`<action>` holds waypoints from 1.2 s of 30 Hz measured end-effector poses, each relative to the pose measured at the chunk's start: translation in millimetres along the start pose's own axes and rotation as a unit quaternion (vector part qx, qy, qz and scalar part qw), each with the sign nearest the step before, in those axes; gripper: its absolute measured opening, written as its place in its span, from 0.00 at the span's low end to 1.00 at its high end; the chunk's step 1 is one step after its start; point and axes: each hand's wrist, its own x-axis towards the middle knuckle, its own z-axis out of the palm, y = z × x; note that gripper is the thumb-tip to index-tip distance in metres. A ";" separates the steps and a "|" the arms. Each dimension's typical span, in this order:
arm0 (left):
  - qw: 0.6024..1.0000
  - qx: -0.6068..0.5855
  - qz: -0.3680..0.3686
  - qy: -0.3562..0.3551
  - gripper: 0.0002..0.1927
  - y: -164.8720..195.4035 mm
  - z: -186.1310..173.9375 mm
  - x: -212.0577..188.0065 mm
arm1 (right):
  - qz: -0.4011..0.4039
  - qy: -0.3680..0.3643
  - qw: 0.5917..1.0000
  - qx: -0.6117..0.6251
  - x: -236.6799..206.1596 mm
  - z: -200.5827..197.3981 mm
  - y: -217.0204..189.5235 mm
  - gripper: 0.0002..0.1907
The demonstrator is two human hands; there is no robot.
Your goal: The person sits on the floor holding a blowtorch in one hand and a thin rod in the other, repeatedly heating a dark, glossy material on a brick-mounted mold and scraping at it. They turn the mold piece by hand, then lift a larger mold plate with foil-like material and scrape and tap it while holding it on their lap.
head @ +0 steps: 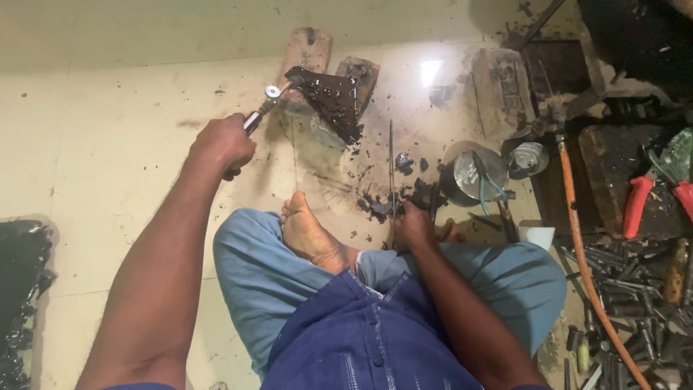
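I sit cross-legged on a pale tiled floor. My left hand [222, 142] is raised and closed around the handle of a ratchet wrench [262, 108], whose round silver head points toward a dark, greasy wedge-shaped metal part [330, 101] resting on two bricks [310, 49]. My right hand [415, 225] rests low by my knee, fingers wrapped around the lower end of a thin upright metal rod [391, 170]. Lumps of black grease [379, 206] lie on the floor beside that hand.
A metal tin [462, 177] with tools in it and a smaller can [529, 157] stand to the right. An orange hose [577, 238] runs down past red-handled pliers [642, 198] and a heap of bolts and sockets [635, 289]. Black plastic [22, 274] lies at far left.
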 end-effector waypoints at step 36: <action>0.973 0.141 0.166 0.080 0.34 15.0 70.7 -98.5 | -0.482 0.089 0.862 -0.129 -13.4 -128.5 -150.2 0.37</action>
